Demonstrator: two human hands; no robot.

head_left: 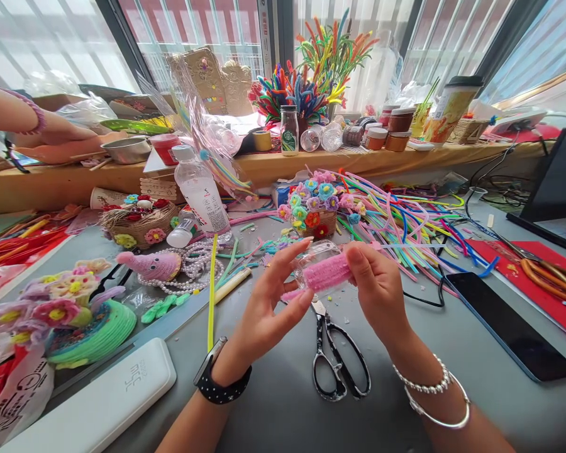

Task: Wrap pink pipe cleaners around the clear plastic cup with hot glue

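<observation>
My right hand point(377, 283) pinches the right end of a fuzzy pink strip point(327, 272), which lies wrapped along a small clear plastic container point(318, 253). My left hand point(276, 292) is on the left side of that container, thumb and fingers apart around it; its fingertips touch or nearly touch it. A pink end of the strip shows near the left thumb. Just below the hands, black-handled scissors point(339, 362) lie on the grey table, their blades partly hidden under the container.
A flower basket point(324, 224) and loose pipe cleaners point(405, 220) lie behind the hands. A phone point(509, 324) is at right, a white power bank point(108, 393) at left, a bottle point(202, 195) behind. Another person's arm point(9, 113) reaches in at upper left.
</observation>
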